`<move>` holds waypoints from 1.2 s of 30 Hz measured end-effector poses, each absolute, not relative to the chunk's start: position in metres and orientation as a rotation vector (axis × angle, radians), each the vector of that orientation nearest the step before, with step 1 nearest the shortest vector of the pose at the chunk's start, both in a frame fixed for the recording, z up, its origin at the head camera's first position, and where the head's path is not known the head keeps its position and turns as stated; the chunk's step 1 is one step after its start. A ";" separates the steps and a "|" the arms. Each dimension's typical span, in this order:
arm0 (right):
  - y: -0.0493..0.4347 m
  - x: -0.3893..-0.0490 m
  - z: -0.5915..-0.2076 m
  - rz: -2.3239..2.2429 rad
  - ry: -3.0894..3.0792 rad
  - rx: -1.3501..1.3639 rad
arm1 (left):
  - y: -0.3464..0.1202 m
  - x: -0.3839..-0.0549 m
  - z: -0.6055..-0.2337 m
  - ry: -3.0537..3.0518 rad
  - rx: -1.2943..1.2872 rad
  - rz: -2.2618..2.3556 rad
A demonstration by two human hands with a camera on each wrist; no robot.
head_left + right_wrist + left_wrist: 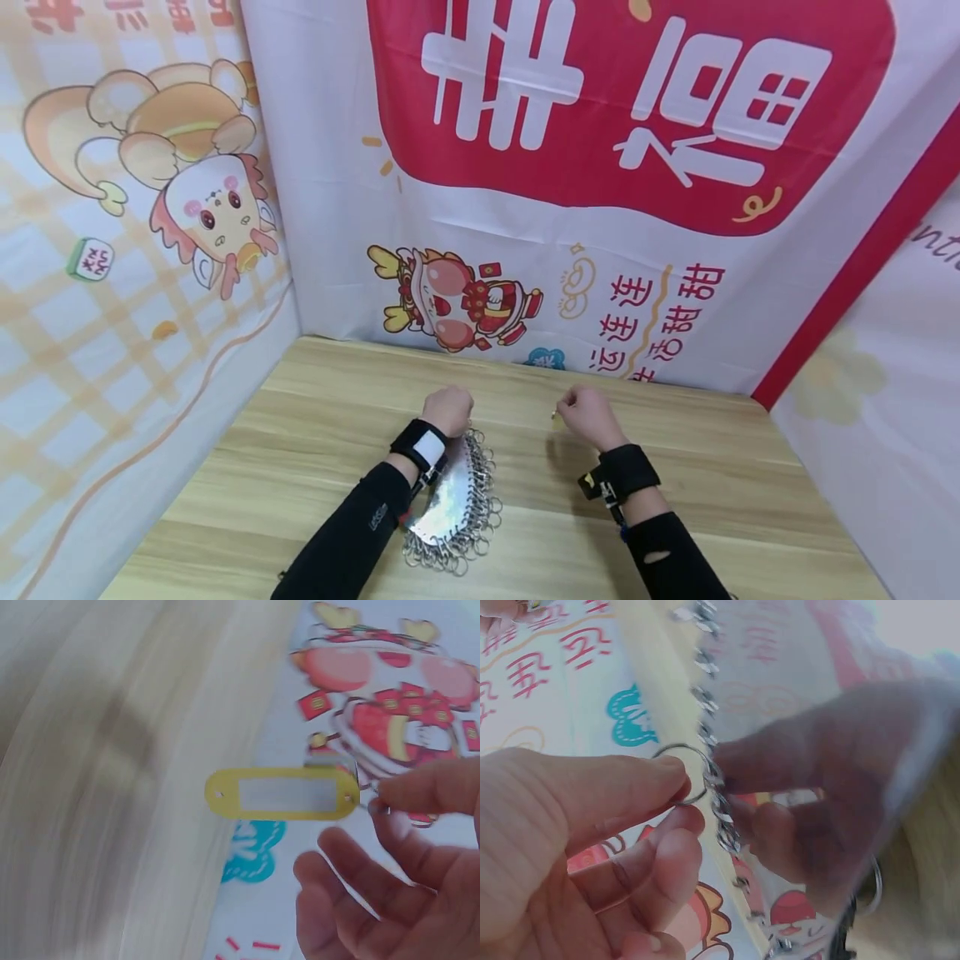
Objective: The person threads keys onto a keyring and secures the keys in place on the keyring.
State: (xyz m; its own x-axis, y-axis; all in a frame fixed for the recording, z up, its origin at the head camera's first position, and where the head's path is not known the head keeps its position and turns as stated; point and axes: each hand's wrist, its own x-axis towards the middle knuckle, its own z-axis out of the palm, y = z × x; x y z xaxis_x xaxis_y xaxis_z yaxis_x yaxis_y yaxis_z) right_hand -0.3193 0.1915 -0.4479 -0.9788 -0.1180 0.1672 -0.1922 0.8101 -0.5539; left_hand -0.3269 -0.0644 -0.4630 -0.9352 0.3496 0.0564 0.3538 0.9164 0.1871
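My left hand (448,410) grips a small metal split ring (681,745) between thumb and forefinger. The ring hangs on a chain link at the edge of a shiny, curved metal plate (450,500). Rings on short chains (483,500) fringe the plate's rim, and its mirror-like face (832,750) reflects my fingers in the left wrist view. Off to the right, my right hand (592,417) pinches the little wire ring of a yellow key tag (223,793) with thumb and forefinger. The tag has a whitish label window and sticks out sideways; its other fingers hang loosely bent.
Beneath both hands lies a light wood-grain table (337,500). A printed cloth (322,250) with red and white figures hangs along its back edge. Cloth walls (150,375) also stand at the left and right sides.
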 end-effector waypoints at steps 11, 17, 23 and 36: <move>0.163 -0.308 -0.453 1.460 -2.752 0.250 | -0.058 -0.318 -0.468 -2.995 -0.538 -0.453; 0.149 -0.308 -0.460 1.848 -2.624 0.298 | -0.057 -0.313 -0.472 -2.970 -0.497 -0.556; 0.141 -0.309 -0.468 1.972 -2.643 0.346 | -0.059 -0.313 -0.479 -2.935 -0.488 -0.681; 0.118 -0.310 -0.481 1.714 -2.764 0.330 | -0.067 -0.315 -0.474 -2.941 -0.495 -0.715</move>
State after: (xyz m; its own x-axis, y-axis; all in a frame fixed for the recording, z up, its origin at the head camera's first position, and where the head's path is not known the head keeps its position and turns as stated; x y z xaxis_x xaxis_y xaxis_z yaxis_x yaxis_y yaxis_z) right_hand -0.3102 0.1182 -0.4813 -0.9715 -0.2371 -0.0023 -0.1033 0.4320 -0.8960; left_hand -0.3145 -0.0669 -0.4735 -0.9451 0.2918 0.1470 0.3267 0.8394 0.4343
